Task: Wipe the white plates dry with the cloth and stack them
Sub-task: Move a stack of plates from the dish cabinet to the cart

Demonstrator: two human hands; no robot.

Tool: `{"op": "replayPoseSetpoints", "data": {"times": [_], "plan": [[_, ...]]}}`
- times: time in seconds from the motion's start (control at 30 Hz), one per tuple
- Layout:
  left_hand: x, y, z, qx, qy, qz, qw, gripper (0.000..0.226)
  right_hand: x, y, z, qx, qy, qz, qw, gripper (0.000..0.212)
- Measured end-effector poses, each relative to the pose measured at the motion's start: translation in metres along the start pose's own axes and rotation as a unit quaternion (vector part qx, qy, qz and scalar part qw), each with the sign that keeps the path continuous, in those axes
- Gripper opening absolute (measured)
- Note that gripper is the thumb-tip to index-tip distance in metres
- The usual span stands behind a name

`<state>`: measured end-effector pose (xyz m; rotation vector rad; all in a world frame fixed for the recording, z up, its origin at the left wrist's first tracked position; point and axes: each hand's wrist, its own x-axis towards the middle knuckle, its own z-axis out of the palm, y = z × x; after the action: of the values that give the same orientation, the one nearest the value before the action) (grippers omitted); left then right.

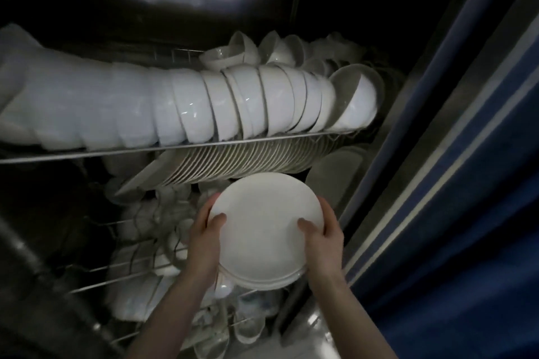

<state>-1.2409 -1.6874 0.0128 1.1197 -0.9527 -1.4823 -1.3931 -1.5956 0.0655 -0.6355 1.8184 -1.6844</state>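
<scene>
White plate stack [262,230] in curled fingers of left hand [204,234] and right hand [323,237], dim wire rack [116,152] behind.

A row of bowls [233,105] lies on the upper rack [87,154], spanning mid-frame. More bowls [262,49] sit behind it, upper centre. A row of plates [233,163] stands on edge below the rack. The stack of plates [262,227], lower centre, sits before that row, between left grip [204,233] and right grip [323,239]. A curtain [466,183] occupies the right edge.

The left hand [204,232] and right hand [322,239] are bare, and both forearms [186,300] are bare too.
</scene>
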Motion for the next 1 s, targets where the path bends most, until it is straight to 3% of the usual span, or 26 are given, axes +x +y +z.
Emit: {"op": "replayPoseSetpoints", "data": {"times": [0.2, 0.47, 0.7, 0.83, 1.0], "plan": [[0.067, -0.030, 0.042, -0.009, 0.013, 0.020, 1.000, 0.041, 0.081, -0.007, 0.015, -0.075, -0.033, -0.052, 0.995, 0.056], [0.095, -0.065, 0.082, 0.085, 0.038, 0.028, 0.995, 0.044, 0.141, -0.024, 0.025, -0.193, -0.079, -0.109, 0.972, 0.062], [0.110, -0.079, 0.106, 0.190, -0.039, 0.044, 0.980, 0.051, 0.164, -0.027, 0.023, -0.221, -0.101, -0.129, 0.961, 0.065], [0.115, -0.088, 0.110, 0.314, -0.022, 0.073, 0.946, 0.052, 0.163, -0.028, 0.024, -0.244, -0.122, -0.160, 0.948, 0.063], [0.121, -0.087, 0.104, 0.507, -0.017, 0.056, 0.860, 0.053, 0.163, -0.026, 0.024, -0.312, -0.123, -0.200, 0.921, 0.064]]}}
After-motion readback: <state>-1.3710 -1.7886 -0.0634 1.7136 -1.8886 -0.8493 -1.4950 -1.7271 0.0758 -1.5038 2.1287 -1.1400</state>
